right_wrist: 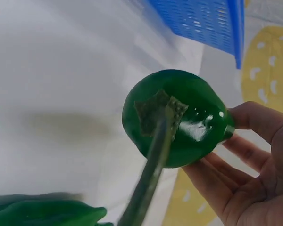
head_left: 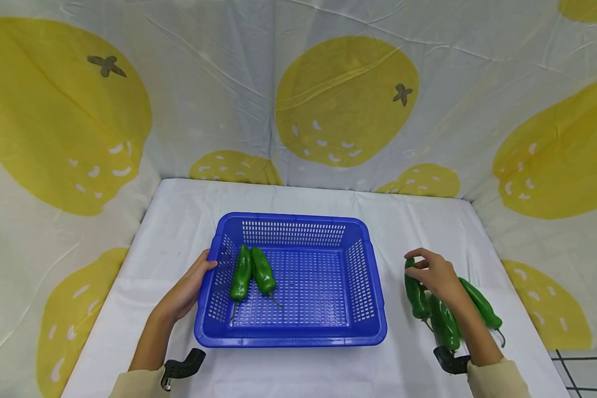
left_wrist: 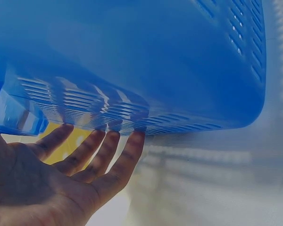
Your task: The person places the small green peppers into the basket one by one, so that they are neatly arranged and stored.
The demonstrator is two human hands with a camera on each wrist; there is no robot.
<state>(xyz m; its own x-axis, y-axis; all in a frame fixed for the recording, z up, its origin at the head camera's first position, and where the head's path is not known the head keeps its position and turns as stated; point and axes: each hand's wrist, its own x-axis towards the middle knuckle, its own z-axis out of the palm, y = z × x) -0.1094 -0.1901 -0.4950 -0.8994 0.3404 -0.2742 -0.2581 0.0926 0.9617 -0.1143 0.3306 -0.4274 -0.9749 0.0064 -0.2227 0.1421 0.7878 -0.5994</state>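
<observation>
Two hands: L (head_left: 185,293) flat vs slotted plastic basket (head_left: 373,287); R (head_left: 438,279) pinching glossy pepper (head_left: 415,296).

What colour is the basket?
Blue, the basket shows best in the head view.

The right hand (right_wrist: 254,165) holds a green pepper (right_wrist: 179,117) between thumb and fingers, its stem end turned to the camera. Another pepper (right_wrist: 42,212) lies on the white counter (right_wrist: 61,70) at lower left. A blue basket (right_wrist: 203,21) is at the top.
</observation>
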